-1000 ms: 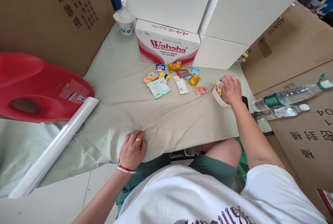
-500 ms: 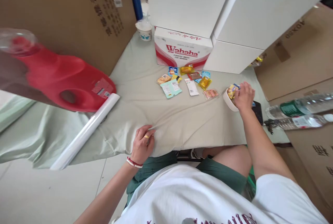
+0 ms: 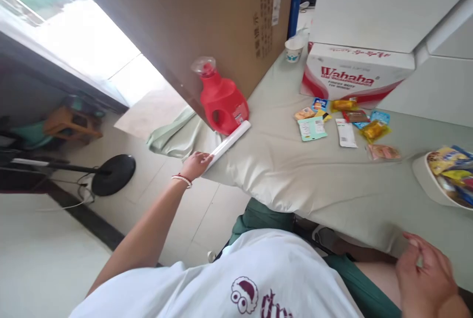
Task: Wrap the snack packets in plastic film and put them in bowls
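At the left front corner of the table, my left hand [image 3: 197,164] is closed around the near end of a glossy white roll of plastic film [image 3: 229,143]. The far end of the roll lies beside a red jug [image 3: 228,96] with a clear cap. My right hand [image 3: 426,268], slightly blurred, hovers by the front edge at the lower right. Its fingers are loosely bent and apart, with nothing seen in them. Beyond it stands a white bowl [image 3: 424,180] of wrapped snacks. Several packets lie mid-table, among them a mint-green packet [image 3: 312,129] and a white packet [image 3: 346,133].
A white Wahaha carton [image 3: 356,74] and white cabinets [image 3: 373,7] stand along the back. Behind the jug rises a big cardboard box [image 3: 218,17]. A paper cup [image 3: 294,51] sits near the carton. On the floor at left is a black round base [image 3: 114,175].
The view has swung left. My left hand has moved from the table cloth to the roll and taken hold of its end. My right hand has left the bowl and come back toward the front edge.
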`<state>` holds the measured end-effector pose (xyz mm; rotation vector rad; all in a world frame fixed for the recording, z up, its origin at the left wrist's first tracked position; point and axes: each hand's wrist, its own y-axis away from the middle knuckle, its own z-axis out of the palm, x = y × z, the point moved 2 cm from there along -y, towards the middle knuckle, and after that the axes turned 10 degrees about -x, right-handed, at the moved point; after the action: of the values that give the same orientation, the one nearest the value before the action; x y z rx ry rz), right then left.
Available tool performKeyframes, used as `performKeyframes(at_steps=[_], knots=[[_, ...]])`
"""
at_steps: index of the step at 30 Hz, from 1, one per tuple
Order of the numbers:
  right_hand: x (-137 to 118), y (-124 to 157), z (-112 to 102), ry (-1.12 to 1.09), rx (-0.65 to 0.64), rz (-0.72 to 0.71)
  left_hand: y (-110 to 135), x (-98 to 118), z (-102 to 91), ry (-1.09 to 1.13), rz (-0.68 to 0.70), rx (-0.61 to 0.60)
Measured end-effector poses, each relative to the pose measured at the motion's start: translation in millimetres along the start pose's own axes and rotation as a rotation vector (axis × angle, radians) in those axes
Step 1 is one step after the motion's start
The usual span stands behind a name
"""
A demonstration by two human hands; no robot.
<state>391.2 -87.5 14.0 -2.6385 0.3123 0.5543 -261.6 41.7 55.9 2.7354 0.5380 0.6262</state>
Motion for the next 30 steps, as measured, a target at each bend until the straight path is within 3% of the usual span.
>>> performKeyframes(at_steps=[2, 6, 11, 12, 14, 16, 19, 22, 26, 30], knots=[[-3.7, 0.8, -6.2, -0.016, -0.015, 0.046, 0.5, -0.4, 4.7, 0.001, 0.009, -0.006], [-34.7, -9.3, -21.8, -0.083, -0.022, 0.102, 6.6, 12.5, 21.7, 0.041, 0.031, 0.018], [-62.7, -15.2, -15.6, -0.265, 0.008, 0.131, 49.1, 53.5, 47.5, 0.161, 0.142, 0.007], [-67.4, -13.7, -9.7, -0.348, -0.017, 0.149, 62.9, 66.5, 54.3, 0.226, 0.192, -0.043], [-80.1, -9.6, 4.5, -0.587, -0.097, 0.194, 92.6, 97.5, 71.1, 0.765, 0.282, -0.350], [-99.2, -7.1, 18.9, -0.866, -0.224, 0.246, 120.7, 132.5, 85.8, 1.224, 0.285, -0.609], [-135.0, -10.4, 31.5, -1.155, -0.475, 0.293, 150.7, 182.8, 104.5, 1.534, 0.257, -0.888], [-164.9, -18.6, 28.7, -1.281, -0.629, 0.297, 164.9, 217.2, 121.7, 1.514, 0.239, -1.007], [-183.1, -23.3, 19.3, -1.370, -0.673, 0.343, 170.1, 234.9, 140.6, 1.313, 0.270, -0.949], [-190.1, -19.3, 23.4, -1.423, -0.779, 0.333, 172.4, 240.2, 152.5, 1.111, 0.385, -0.874]])
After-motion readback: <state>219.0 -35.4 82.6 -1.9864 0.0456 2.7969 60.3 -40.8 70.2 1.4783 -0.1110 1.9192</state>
